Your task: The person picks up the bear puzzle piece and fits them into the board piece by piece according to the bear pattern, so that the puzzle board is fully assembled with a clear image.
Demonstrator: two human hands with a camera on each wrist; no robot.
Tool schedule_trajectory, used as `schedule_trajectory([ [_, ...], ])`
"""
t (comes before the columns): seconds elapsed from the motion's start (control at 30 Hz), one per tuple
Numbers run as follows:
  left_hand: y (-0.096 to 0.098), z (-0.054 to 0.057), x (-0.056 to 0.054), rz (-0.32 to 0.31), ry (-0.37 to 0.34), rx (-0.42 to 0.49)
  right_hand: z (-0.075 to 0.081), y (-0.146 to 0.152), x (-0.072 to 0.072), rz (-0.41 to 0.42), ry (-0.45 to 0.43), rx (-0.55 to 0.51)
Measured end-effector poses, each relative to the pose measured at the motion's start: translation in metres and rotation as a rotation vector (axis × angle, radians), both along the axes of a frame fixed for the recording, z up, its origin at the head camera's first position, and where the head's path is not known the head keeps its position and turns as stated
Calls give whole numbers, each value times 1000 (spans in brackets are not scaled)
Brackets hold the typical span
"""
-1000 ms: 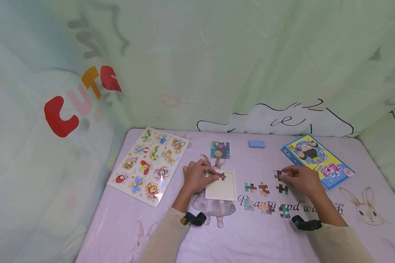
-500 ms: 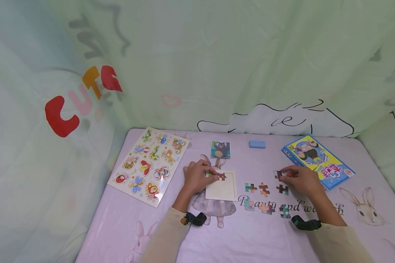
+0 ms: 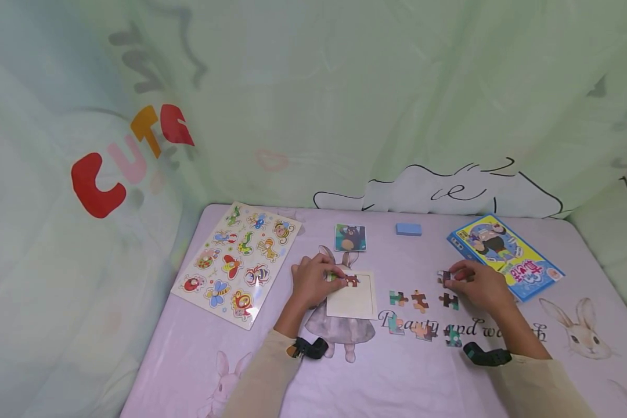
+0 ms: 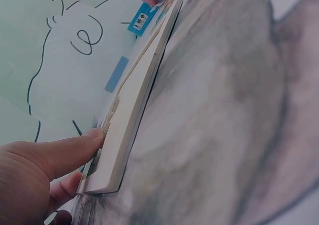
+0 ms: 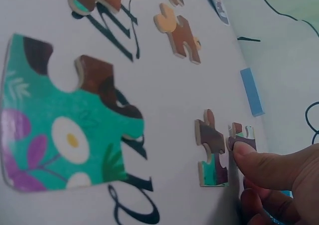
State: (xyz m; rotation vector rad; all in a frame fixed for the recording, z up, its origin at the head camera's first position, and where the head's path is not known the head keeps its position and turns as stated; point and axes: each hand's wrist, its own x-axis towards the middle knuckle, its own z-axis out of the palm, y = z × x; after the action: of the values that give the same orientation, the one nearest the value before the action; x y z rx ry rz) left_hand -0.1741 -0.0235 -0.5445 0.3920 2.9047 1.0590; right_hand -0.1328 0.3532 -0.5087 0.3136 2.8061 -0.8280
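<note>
My left hand [image 3: 313, 280] holds the left edge of a cream wooden puzzle tray [image 3: 349, 305], its thumb [image 4: 82, 151] on top and the other fingers at the side. Fitted jigsaw pieces [image 3: 352, 281] lie along the tray's top edge, partly covered by that hand. To the right, my right hand [image 3: 482, 285] pinches a brown-and-green jigsaw piece [image 5: 243, 130] between thumb and fingers, low over the cloth. Just below it lies a dark brown and green piece [image 3: 448, 301]. Several more loose pieces [image 3: 420, 301] lie in two rows between the hands, including one with a white flower [image 5: 70, 140].
A bear picture card [image 3: 350, 238] lies behind the tray, and a blue block [image 3: 408, 229] stands to its right. A blue-yellow box [image 3: 507, 255] is behind my right hand. A board of insect pictures [image 3: 237, 264] lies at left. Fabric walls [image 3: 397, 116] border the table.
The piece in my right hand has shifted slightly to the right and tilted a little. My left hand stays in place on the tray.
</note>
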Motion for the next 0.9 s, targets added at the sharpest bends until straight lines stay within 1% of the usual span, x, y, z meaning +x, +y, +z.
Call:
schedule_trajectory([
  [0.27,0,1,0,-4,0,0,13,-2,1,19,-27,-31],
  [0.53,-1,0,0,-8,0,3,25,-16,2,64,-7,-82],
  [0.7,0,1,0,-5,-5,2,29,-28,1,105,-11,-116],
  [0.9,0,2,0,1,-21,2,29,-44,-1,132,20,-149],
])
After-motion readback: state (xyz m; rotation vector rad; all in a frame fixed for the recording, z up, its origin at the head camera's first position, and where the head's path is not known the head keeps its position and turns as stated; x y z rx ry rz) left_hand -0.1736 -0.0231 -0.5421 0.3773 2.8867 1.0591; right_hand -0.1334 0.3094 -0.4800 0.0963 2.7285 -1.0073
